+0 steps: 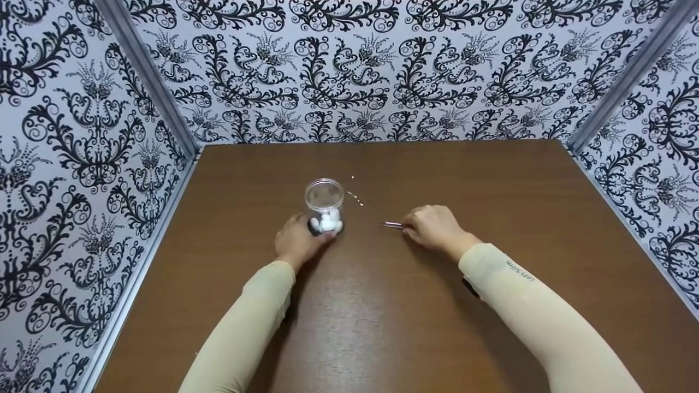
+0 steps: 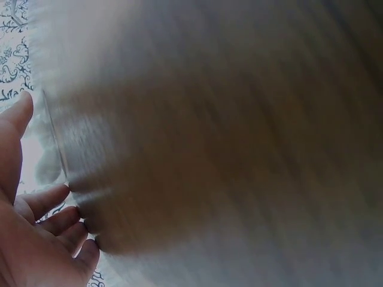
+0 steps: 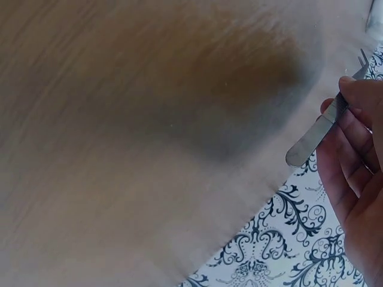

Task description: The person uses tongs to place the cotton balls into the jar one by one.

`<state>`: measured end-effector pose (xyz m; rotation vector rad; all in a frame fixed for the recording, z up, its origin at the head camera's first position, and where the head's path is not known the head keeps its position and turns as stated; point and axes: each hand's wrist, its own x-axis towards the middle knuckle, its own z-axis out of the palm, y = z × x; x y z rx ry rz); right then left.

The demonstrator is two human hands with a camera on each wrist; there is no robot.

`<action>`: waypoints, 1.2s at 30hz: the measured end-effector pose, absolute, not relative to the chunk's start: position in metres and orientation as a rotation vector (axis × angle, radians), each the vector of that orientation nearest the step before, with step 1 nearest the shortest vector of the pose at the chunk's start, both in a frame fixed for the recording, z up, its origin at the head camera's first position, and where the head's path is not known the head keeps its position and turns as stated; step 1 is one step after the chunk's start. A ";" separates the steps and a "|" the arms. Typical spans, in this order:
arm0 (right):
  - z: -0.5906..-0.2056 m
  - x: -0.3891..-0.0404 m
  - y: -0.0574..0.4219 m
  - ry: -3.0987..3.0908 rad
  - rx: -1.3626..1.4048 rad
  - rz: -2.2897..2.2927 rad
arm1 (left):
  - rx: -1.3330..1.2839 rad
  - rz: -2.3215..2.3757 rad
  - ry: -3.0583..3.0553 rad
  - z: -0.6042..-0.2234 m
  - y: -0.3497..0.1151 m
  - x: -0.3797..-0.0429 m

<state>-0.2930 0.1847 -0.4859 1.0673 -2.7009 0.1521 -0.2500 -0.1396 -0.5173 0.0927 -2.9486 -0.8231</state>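
Note:
A clear round jar with white cotton balls in its lower part stands on the table, left of the middle. My left hand holds it low down, thumb on the near side and fingers round the left. Seen from the left wrist, the thumb and fingers lie on either side of the jar's base. To the right, my right hand pinches metal tweezers between thumb and fingers, tips toward the jar. In the right wrist view the flat end of the tweezers sticks out behind the fingers.
Small white bits lie in a loose line on the brown table, just right of the jar. Black-and-white patterned walls close off the back and both sides, with grey posts at the corners.

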 end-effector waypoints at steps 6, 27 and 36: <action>-0.491 -0.292 0.184 -2.683 1.087 0.154 | 0.099 -0.798 -2.970 -0.517 -0.139 -0.250; -0.498 -0.291 0.181 -2.675 1.093 0.084 | 0.099 -0.771 -2.915 -0.517 -0.138 -0.249; -0.500 -0.290 0.182 -2.655 1.091 0.075 | 0.115 -0.792 -2.923 -0.519 -0.138 -0.251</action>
